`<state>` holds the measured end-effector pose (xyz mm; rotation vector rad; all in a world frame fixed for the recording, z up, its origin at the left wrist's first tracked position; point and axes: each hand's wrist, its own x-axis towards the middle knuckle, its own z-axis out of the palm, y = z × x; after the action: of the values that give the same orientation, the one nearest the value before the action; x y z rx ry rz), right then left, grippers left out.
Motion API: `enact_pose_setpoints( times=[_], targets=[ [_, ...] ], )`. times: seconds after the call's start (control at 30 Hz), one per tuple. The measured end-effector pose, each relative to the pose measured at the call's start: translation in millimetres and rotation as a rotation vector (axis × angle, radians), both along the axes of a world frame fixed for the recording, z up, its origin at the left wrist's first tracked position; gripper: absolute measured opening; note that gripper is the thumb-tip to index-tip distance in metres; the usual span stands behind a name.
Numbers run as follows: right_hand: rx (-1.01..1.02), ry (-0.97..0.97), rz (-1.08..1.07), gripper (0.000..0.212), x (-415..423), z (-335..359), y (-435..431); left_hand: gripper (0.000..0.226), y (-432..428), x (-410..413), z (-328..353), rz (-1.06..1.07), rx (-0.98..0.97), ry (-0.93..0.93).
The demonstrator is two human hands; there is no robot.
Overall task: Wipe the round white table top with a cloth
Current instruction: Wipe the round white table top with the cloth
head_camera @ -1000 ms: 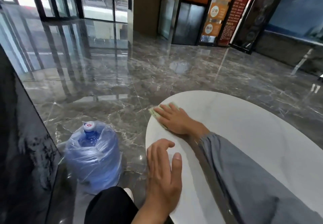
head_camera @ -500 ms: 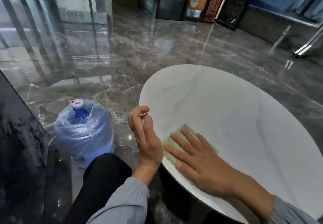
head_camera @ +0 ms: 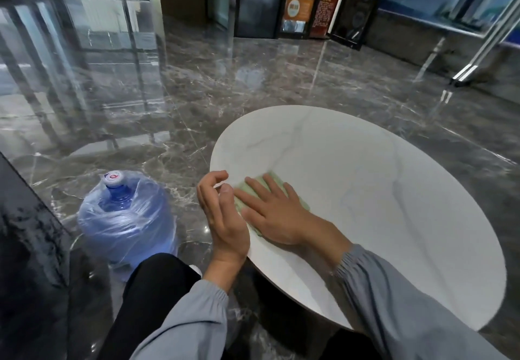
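The round white table top (head_camera: pixel 380 191) with faint grey veins fills the right half of the view. A pale green cloth (head_camera: pixel 270 181) lies on it near the left rim. My right hand (head_camera: pixel 273 210) lies flat on the cloth with fingers spread, pressing it down and covering most of it. My left hand (head_camera: pixel 222 213) hovers at the table's left edge, just beside the cloth, with fingers loosely curled and nothing in it.
A large blue water jug (head_camera: pixel 126 219) wrapped in clear plastic stands on the polished dark marble floor (head_camera: pixel 197 92), left of the table. A dark panel (head_camera: pixel 25 233) rises at the far left. My black-trousered knee (head_camera: pixel 157 283) is below the left hand.
My right hand has slid the cloth from the far left rim back toward me, then slightly leftward along the near edge. My left hand lifted off the table top and now hovers at the rim.
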<state>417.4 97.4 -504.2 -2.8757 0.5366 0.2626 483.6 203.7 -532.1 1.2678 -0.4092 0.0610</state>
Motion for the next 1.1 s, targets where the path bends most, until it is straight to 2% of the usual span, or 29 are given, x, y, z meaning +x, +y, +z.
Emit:
enact_pose_setpoints(
  times=[0.1, 0.2, 0.33, 0.47, 0.53, 0.63, 0.77, 0.9, 0.97, 1.1],
  targets=[
    [0.001, -0.003, 0.007, 0.054, 56.8, 0.6, -7.1, 0.022, -0.6, 2.3, -0.6, -0.004, -0.003, 0.005],
    [-0.005, -0.013, 0.052, 0.053, 53.8, 1.0, -0.9, 0.023, 0.3, 5.6, -3.0, -0.001, -0.012, 0.048],
    [-0.007, -0.030, 0.136, 0.051, -25.4, 3.9, 22.9, 0.021, 3.2, 2.4, 1.8, 0.006, -0.022, 0.061],
    [0.006, 0.012, 0.082, 0.048, -130.1, 7.3, 43.4, 0.021, 5.1, 3.7, 2.6, -0.034, 0.014, 0.026],
    [0.025, 0.064, 0.025, 0.047, -165.9, 11.2, 46.2, 0.018, 4.4, 2.6, 4.6, -0.094, 0.111, -0.053],
    [0.033, 0.100, -0.020, 0.048, -180.0, 13.1, 42.8, 0.023, -0.1, 5.7, 6.3, -0.182, 0.354, -0.277],
    [0.040, 0.024, -0.079, 0.047, -144.4, 8.1, 13.8, 0.037, -12.7, 26.3, 7.3, -0.234, 0.567, -0.487],
    [0.008, -0.013, -0.171, 0.051, -73.5, 2.0, -48.5, 0.047, -27.9, 61.1, 11.6, -0.228, 0.738, -0.627],
    [0.009, -0.017, -0.202, 0.052, -32.0, -0.4, -82.4, 0.048, -35.3, 83.2, 9.7, -0.218, 0.792, -0.628],
    [0.031, -0.017, -0.268, 0.055, 57.5, -0.5, -142.8, 0.044, -43.8, 108.7, -4.4, -0.161, 0.778, -0.551]
  ],
)
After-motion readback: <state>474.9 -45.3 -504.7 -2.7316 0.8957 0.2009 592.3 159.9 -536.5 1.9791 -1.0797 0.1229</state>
